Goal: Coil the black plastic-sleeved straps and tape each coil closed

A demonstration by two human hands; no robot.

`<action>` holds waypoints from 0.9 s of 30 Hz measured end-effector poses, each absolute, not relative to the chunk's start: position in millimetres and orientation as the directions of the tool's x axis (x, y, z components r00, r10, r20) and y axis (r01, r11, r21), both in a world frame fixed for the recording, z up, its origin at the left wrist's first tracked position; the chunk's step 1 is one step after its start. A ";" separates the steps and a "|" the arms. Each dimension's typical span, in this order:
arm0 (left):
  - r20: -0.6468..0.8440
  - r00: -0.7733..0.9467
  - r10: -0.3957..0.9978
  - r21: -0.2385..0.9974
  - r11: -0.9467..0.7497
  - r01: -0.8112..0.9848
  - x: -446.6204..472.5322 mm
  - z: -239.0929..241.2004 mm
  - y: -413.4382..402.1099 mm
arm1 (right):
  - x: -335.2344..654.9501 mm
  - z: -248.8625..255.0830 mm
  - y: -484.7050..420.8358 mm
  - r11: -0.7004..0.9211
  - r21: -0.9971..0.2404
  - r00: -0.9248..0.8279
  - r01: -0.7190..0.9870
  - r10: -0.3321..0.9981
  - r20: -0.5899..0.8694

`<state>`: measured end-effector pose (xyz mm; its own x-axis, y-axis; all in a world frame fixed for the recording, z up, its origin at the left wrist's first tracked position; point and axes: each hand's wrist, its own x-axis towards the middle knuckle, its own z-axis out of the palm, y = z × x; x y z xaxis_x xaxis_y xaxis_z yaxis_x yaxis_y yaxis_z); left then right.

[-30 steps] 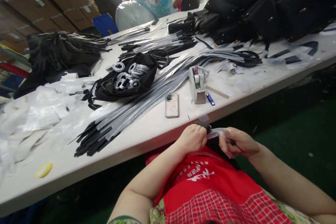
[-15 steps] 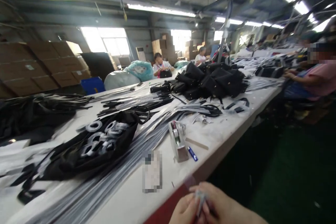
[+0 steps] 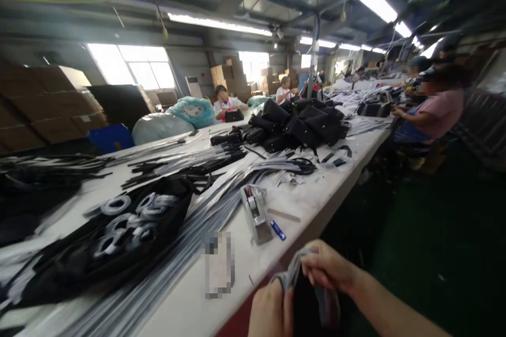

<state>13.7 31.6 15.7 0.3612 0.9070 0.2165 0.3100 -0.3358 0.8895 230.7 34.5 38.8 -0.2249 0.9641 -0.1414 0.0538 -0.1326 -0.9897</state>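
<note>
My left hand (image 3: 270, 308) and my right hand (image 3: 329, 269) meet at the bottom edge of the view, below the near edge of the white table (image 3: 316, 205). Both grip a black strap wrapped in clear plastic film (image 3: 302, 289). The strap's lower part is blurred and dark. On the table just beyond my hands stand a grey tape dispenser (image 3: 255, 213), a small blue lighter (image 3: 278, 230) and a phone (image 3: 218, 263) lying flat.
Long plastic-wrapped black straps (image 3: 174, 253) run across the table. A black bag holds tape rolls (image 3: 126, 221). Black handbags (image 3: 300, 126) are piled farther back. Other people sit at the far end and on the right. Cardboard boxes (image 3: 47, 105) stand at the left; green floor lies at the right.
My head has lifted from looking down at my lap to looking along the table and hall. My hands still hold the wrapped strap, now spread a little wider apart.
</note>
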 end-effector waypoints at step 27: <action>-0.271 0.470 0.840 0.734 0.496 -0.464 35.8 71.7 76.5 | 239.4 5.1 61.7 -0.043 -0.952 -0.422 0.304 0.890 -0.175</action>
<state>35.8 76.5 71.7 0.4696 0.8401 -0.2715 -0.4636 0.4963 0.7340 239.4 61.7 5.1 -0.4216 0.8898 -0.1747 0.3044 -0.0426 -0.9516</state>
